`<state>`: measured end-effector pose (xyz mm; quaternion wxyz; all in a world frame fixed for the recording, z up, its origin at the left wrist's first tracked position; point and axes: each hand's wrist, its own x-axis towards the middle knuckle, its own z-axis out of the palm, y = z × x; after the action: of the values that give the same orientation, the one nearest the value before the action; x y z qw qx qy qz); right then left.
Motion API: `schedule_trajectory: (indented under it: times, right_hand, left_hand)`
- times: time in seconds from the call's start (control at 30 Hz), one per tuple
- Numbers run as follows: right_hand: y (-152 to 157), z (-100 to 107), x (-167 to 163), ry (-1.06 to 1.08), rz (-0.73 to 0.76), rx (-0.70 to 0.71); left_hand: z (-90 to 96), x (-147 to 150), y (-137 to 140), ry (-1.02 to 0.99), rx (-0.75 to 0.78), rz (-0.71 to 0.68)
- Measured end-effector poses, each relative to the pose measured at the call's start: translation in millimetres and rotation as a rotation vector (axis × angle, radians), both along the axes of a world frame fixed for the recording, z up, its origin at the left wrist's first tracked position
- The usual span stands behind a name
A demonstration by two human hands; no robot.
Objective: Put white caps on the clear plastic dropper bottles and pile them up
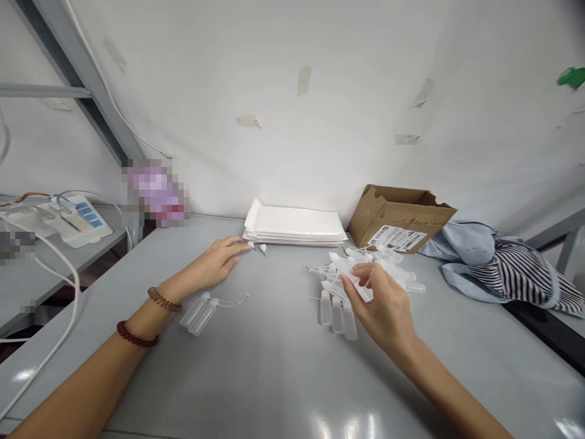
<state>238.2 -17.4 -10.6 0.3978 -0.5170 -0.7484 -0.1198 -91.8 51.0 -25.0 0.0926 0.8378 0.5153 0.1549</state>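
Observation:
My left hand (218, 262) reaches forward over the grey table, fingers stretched out and apart from the thumb. Its fingertips touch or nearly touch a small white pointed cap (251, 245); a second cap (262, 249) lies just right of it. Below this hand, two clear plastic squeeze bottles (200, 314) lie side by side with a thin cord at their necks. My right hand (379, 299) pinches a translucent squeeze bottle (340, 263) between thumb and fingers, above a pile of similar bottles (337, 316). Part of the pile is hidden behind that hand.
A stack of white padded envelopes (297, 225) lies against the wall. Right of it stands an opened cardboard box (397, 216) with a label. Blue and striped cloth (516, 268) lies at the right edge. A white cable (73, 305) and power strip (82, 219) are at left.

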Motion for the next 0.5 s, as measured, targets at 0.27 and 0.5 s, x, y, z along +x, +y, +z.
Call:
schedule_trajectory:
  times: [0.27, 0.5]
  right_hand:
    - [1, 8, 6, -0.438, -0.354, -0.233]
    - [-2, 10, 3, -0.47, -0.436, -0.359]
  left_hand:
    - [-8.7, 5, 16, 0.023, -0.033, -0.055]
    - [-1.3, 1, 12, -0.002, -0.017, -0.036]
